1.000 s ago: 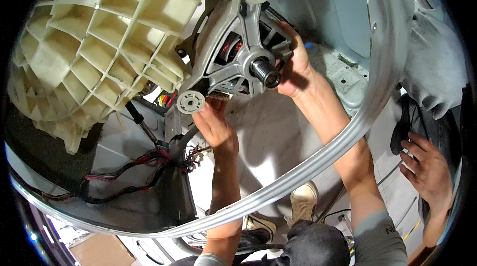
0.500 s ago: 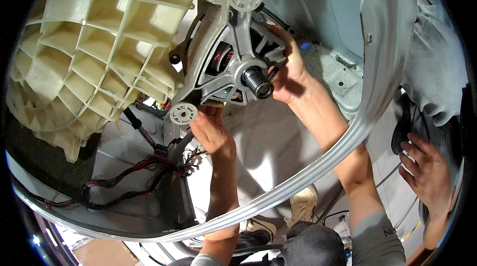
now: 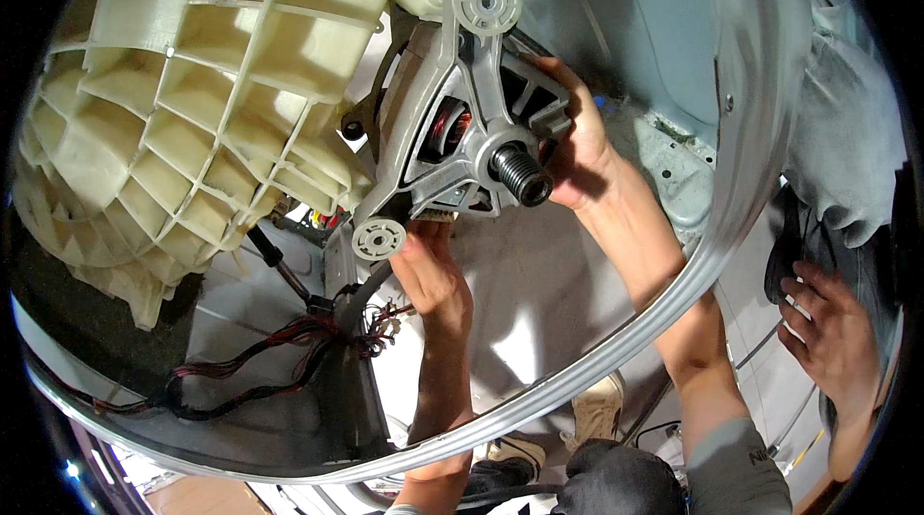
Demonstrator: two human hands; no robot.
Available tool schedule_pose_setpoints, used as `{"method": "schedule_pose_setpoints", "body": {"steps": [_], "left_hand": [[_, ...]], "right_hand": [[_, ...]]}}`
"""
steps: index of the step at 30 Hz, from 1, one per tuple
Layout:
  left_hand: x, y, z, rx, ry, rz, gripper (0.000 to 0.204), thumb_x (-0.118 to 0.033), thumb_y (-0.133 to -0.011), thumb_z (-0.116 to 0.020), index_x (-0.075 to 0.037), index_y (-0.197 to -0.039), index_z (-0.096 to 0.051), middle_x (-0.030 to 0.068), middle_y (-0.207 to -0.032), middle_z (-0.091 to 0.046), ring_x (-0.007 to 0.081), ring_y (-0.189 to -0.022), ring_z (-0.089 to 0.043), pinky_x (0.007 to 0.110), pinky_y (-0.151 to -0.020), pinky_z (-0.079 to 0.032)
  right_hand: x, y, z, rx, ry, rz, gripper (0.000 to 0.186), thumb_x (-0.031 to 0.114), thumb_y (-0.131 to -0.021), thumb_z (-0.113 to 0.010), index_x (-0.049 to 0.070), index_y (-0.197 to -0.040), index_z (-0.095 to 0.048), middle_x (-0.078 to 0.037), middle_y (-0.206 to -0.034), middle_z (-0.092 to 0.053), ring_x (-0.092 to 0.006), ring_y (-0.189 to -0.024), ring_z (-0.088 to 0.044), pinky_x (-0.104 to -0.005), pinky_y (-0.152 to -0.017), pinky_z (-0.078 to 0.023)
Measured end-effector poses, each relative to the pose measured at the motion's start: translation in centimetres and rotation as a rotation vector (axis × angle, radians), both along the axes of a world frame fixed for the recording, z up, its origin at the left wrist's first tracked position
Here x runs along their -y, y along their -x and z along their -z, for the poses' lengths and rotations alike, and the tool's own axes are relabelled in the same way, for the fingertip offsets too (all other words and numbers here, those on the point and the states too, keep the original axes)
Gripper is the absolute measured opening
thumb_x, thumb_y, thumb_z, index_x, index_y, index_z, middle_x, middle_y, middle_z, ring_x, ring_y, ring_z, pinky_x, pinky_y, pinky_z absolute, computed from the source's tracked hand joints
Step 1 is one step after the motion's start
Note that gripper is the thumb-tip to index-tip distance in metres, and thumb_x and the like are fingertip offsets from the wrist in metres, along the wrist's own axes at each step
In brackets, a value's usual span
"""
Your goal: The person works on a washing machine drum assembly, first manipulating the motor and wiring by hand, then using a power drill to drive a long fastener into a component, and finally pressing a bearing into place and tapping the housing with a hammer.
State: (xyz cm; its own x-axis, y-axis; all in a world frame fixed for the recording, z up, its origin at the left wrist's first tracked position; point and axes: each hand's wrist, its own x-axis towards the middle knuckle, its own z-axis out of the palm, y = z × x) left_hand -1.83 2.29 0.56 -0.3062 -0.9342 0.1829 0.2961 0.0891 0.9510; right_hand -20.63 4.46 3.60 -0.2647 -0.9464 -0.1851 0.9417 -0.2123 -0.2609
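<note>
A grey metal electric motor (image 3: 492,115), with copper windings showing through its frame, is held up between my two hands beside a cream ribbed plastic tub (image 3: 226,120). Its ribbed black shaft (image 3: 521,175) points toward me. Round grey mounting discs sit at its top corner (image 3: 487,3) and lower-left corner (image 3: 379,240). My left hand (image 3: 433,270) is closed on the motor's underside near the lower disc, fingertips partly hidden. Around the motor's right side curls my right hand (image 3: 582,144), its fingers mostly behind the body.
A curved grey metal rim (image 3: 616,358) surrounds the opening that my forearms pass through. Loose wire bundles (image 3: 313,327) hang at lower left beneath the tub. A grey metal bracket (image 3: 674,168) lies to the right. Another person's hand (image 3: 828,332) is outside the rim at far right.
The motor and both my hands have shifted slightly right and down in the picture. The tub and rim have shifted a little the same way. My grip looks the same.
</note>
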Motion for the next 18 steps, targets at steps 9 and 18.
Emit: {"method": "schedule_pose_setpoints", "body": {"steps": [9,18], "left_hand": [[-0.1,-0.3,-0.1,-0.030,-0.040,0.018,0.049,-0.040,-0.103,-0.032,-0.003,-0.134,-0.039,0.0171,-0.127,-0.053,0.0269,-0.114,-0.053,0.042,-0.100,-0.041],[-0.2,-0.7,-0.1,0.029,-0.029,-0.045,0.047,-0.038,-0.103,-0.032,-0.004,-0.135,-0.039,0.0162,-0.122,-0.056,0.0272,-0.111,-0.055,0.042,-0.098,-0.044]], "right_hand": [[-0.2,-0.5,-1.0,-0.016,0.067,-0.030,0.043,0.039,-0.089,-0.057,0.001,-0.106,-0.065,-0.012,-0.092,-0.070,-0.0222,-0.073,-0.069,-0.0352,-0.066,-0.060],[0.4,-0.4,1.9,0.077,-0.022,-0.018,0.041,0.039,-0.090,-0.055,0.003,-0.106,-0.065,-0.011,-0.094,-0.070,-0.0227,-0.077,-0.068,-0.0371,-0.071,-0.059]]}}
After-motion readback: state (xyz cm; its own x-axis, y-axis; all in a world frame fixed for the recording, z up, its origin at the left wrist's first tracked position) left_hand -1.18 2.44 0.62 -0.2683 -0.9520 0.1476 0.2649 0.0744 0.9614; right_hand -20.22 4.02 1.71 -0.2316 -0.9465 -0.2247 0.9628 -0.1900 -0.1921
